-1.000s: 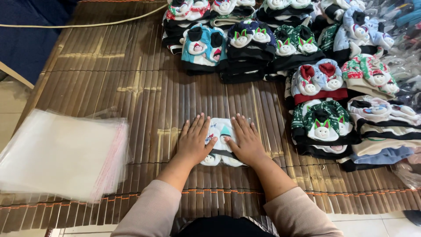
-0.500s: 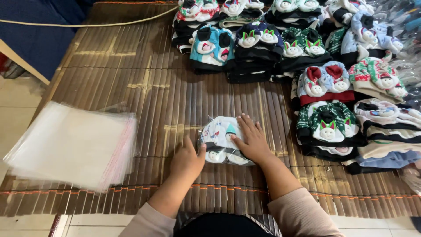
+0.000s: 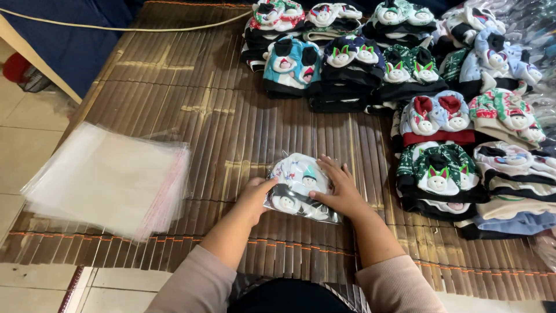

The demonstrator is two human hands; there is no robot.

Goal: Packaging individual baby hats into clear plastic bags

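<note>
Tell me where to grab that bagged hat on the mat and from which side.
Take the bagged hat by its two side edges, from the near side. It lies flat on the bamboo mat, and the left hand and right hand already flank it; the slippery top face gives fingers little purchase.

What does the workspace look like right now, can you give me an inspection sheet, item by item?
Surface: brown slatted bamboo mat, lying on a pale tiled floor.
Job's things: one bagged hat in clear plastic, flat on the mat.
Clutter: stack of clear plastic bags at the left; piles of knitted hats with animal faces along the top and right.
Hands: left hand at the bagged hat's left edge; right hand pressing on its right side.
Cables: a pale cord crossing the top left.
Surroundings: blue fabric beyond the mat, a red object at far left.
</note>
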